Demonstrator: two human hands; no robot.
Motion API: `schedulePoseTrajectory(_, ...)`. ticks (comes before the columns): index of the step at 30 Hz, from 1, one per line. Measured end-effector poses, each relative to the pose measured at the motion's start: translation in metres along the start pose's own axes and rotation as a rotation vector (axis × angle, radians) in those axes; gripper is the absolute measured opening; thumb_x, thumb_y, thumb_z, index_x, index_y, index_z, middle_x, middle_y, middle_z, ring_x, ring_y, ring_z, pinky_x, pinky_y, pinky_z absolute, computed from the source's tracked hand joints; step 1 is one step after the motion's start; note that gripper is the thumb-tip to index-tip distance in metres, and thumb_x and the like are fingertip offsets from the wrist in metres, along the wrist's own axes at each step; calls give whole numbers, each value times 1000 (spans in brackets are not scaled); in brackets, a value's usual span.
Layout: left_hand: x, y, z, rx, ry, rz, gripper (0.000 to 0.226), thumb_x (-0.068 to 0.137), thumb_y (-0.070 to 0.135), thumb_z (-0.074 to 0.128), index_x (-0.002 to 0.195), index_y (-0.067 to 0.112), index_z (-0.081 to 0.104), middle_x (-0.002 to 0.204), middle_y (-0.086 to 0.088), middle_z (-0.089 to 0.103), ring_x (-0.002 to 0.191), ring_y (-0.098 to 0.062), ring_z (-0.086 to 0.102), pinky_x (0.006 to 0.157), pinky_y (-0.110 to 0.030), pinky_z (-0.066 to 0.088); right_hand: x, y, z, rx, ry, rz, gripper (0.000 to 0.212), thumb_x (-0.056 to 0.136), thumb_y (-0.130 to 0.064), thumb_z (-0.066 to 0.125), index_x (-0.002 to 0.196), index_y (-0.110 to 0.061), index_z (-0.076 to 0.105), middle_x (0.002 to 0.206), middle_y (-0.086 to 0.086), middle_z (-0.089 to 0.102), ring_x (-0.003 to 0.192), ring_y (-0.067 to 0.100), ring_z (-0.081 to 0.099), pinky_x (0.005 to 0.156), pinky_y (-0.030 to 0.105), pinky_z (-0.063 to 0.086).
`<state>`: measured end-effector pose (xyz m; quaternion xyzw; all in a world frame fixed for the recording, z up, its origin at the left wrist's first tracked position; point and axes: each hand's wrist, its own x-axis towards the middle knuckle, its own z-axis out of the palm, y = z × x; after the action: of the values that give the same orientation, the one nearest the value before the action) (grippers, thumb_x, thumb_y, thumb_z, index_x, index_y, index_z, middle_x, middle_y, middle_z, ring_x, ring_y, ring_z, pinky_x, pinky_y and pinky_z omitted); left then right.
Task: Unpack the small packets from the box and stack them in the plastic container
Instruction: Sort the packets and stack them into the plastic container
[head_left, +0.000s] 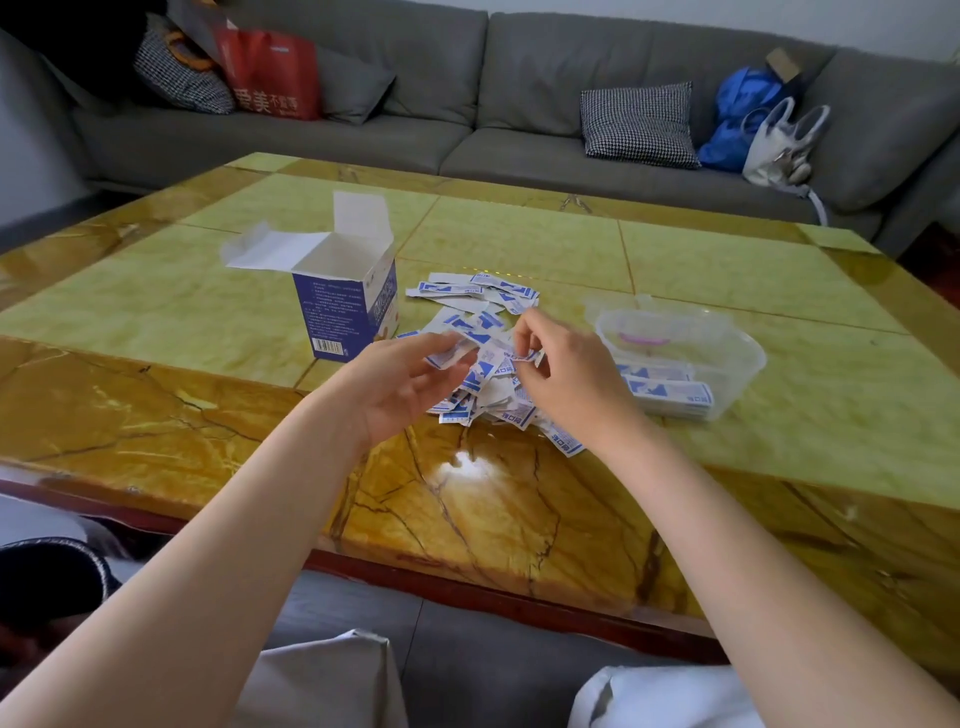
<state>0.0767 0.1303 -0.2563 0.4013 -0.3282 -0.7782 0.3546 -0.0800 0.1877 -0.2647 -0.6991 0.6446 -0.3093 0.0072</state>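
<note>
Blue-and-white packets (480, 332) are heaped between the opened box (345, 306) and plastic container (680, 358); single packets are pinched by the left hand (410, 384) and right hand (561, 374).

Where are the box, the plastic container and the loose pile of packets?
box (340, 317): head view, on its dark blue front face.
plastic container (748, 358): head view, on its clear right wall.
pile of packets (475, 291): head view, on the far packets.

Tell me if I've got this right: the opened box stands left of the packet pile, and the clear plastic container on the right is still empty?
Not quite. The head view shows the plastic container already holds a few packets. The rest is right: the opened box stands left of the packet pile.
</note>
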Motion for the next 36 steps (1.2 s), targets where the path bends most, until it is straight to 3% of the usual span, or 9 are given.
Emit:
schedulePoseTrajectory(4,4,-3,1,-31,71,26,5,85,0,60,89,-2,58,104,-21,66,97,-27,66,71,-28,58,1,1,1,112,18,44,13,84,-4,57,80,-15,52,67,-7,49,58,7,48,59,25,42)
schedulePoseTrajectory(8,2,-9,11,-7,-15,31,4,85,1,60,88,-1,59,82,-15,67,73,-19,68,71,-25,59,4,-3,2,315,-6,112,3,83,-9,65,82,-12,63,62,0,56,45,0,45,49,10,33)
schedulePoseTrajectory(12,0,-11,17,56,-31,100,16,86,4,59,101,0,57,83,-9,66,72,-15,66,69,-22,59,4,-6,0,367,-56,104,6,82,-19,69,82,-12,68,62,-14,55,50,-8,49,52,8,37)
schedulePoseTrajectory(14,1,-9,18,89,63,196,4,86,2,58,87,3,54,83,-9,64,72,-15,63,69,-22,57,4,-8,-3,510,-90,181,7,81,-26,69,81,-19,68,68,-14,60,52,-4,53,55,12,43)
schedulePoseTrajectory(16,2,-6,18,97,130,300,20,86,2,58,71,9,46,81,-9,64,73,-17,63,73,-25,54,5,-8,-7,682,-40,325,8,82,-27,68,81,-19,66,73,-8,63,53,6,55,53,23,47)
schedulePoseTrajectory(22,2,-13,23,649,-8,350,17,84,11,64,73,11,52,86,-11,64,80,-23,62,77,-31,53,8,-9,-10,1110,122,597,12,86,-7,63,74,-9,60,56,4,47,40,8,37,34,16,27)
schedulePoseTrajectory(26,9,-12,15,1201,187,540,22,85,30,63,96,12,63,97,-1,68,91,-14,63,78,-27,49,14,-5,-16,582,234,456,22,90,-14,57,76,3,56,57,8,51,48,16,41,46,23,31)
schedulePoseTrajectory(30,21,-20,8,1401,291,467,42,85,40,61,113,9,57,112,-4,62,101,-20,58,82,-29,45,7,-2,-23,-242,14,155,16,95,-23,49,94,-12,60,78,1,61,69,21,57,57,28,43)
schedulePoseTrajectory(36,31,-27,17,1476,297,436,21,82,21,66,99,10,62,101,-8,66,86,-20,59,71,-28,49,-4,-3,-5,-176,-319,124,15,89,-13,58,103,-16,59,101,7,64,88,23,61,76,38,51)
